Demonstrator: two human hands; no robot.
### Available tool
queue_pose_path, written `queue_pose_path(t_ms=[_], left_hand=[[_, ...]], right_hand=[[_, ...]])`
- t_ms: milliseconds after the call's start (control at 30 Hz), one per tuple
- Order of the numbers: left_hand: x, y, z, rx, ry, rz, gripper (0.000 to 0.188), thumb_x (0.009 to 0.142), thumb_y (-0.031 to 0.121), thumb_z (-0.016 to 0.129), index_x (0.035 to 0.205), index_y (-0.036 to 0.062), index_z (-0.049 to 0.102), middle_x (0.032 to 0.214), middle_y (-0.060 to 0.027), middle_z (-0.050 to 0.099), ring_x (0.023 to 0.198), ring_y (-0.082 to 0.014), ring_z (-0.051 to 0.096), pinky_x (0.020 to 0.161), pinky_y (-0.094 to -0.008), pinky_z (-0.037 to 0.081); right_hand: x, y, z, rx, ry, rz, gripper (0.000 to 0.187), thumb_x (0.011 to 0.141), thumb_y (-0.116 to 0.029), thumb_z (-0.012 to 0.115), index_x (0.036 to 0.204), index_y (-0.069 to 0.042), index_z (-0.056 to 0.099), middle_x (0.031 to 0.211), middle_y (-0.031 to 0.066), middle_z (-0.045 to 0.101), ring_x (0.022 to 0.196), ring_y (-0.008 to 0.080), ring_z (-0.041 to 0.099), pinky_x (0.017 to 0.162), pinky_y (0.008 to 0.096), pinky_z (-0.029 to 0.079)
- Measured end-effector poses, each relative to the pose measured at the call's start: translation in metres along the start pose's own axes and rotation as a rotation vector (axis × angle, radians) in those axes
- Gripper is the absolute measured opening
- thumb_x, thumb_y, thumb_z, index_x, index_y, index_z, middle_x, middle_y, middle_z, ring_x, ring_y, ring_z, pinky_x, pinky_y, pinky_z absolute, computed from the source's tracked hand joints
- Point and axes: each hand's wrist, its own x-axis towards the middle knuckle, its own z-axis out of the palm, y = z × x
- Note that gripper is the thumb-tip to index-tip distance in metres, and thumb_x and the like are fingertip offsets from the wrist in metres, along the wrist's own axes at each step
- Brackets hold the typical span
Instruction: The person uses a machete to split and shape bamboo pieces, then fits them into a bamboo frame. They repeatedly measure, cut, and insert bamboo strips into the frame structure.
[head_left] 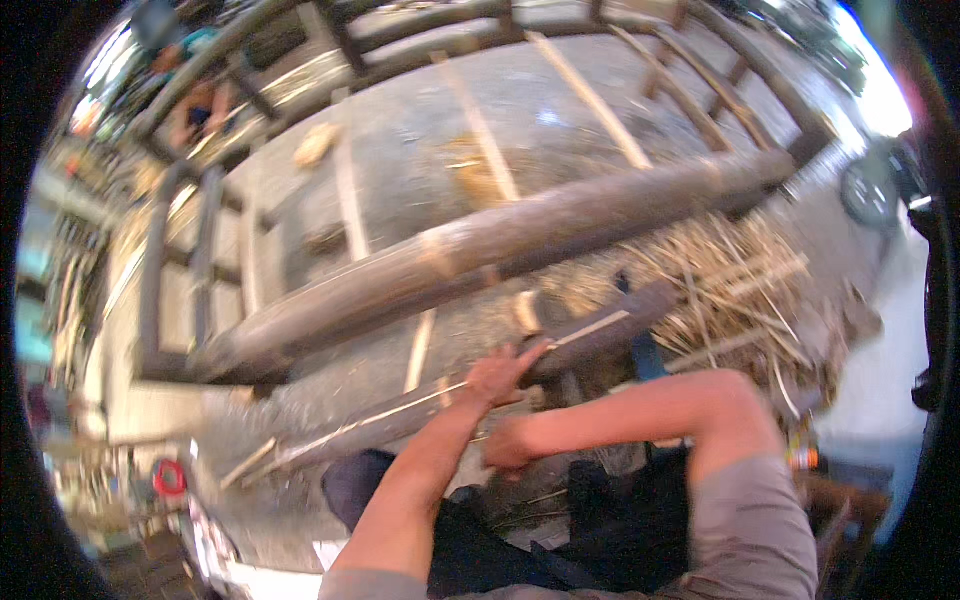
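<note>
Below the large frame lies a dark brown pole (390, 425), possibly bamboo, slanting up to the right. A thin pale strip or split edge (590, 328) runs along its top. My left hand (497, 374) rests over the middle of this pole, its fingers stretched toward the right and plainly apart from one another. My right hand (510, 445) is nearer to me, just below the pole, with the fingers curled in. Blur and the hand itself hide whatever it may hold. Close above both hands, a short round wooden piece (527, 312) shows its pale end.
A big frame of thick brown poles with a heavy front rail (470, 245) and pale cross slats (480, 130) spans the far side. Shavings and split sticks (740, 290) pile at the right. Another person (200, 105) is at the upper left. A red coil (169, 477) lies at left.
</note>
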Motion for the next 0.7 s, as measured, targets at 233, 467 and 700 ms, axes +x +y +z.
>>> queue_pose_path(t_ms=[233,467,700], left_hand=[[-0.028,-0.024,0.011,-0.101,0.033,0.011,0.109,0.076,0.035,0.086,0.161,0.0391,0.017,0.134,-0.0234,0.054,0.119,-0.0463,0.058,0.099,-0.0529,0.052],[-0.06,-0.045,0.018,-0.021,0.081,-0.038,0.11,0.07,0.033,0.089,0.159,0.0359,0.025,0.136,-0.022,0.052,0.12,-0.0459,0.058,0.103,-0.0519,0.051],[-0.061,-0.033,0.008,0.041,0.034,-0.106,0.109,0.07,0.032,0.089,0.159,0.0349,0.025,0.132,-0.0204,0.053,0.121,-0.0437,0.056,0.104,-0.0506,0.049]], right_hand=[[-0.23,-0.047,-0.087,-0.013,0.066,1.085,0.047,0.093,-0.051,0.062,0.101,-0.005,0.069,0.095,0.022,0.072,0.089,0.0417,0.071,0.074,0.0524,0.057],[-0.289,-0.12,0.157,0.213,0.626,1.465,0.043,0.092,-0.043,0.06,0.115,-0.006,0.061,0.109,0.0187,0.068,0.112,0.0369,0.063,0.085,0.0494,0.052],[-0.265,-0.12,0.232,-0.281,0.625,1.563,0.029,0.092,-0.026,0.058,0.113,-0.007,0.064,0.107,0.0121,0.064,0.114,0.0325,0.058,0.105,0.057,0.039]])
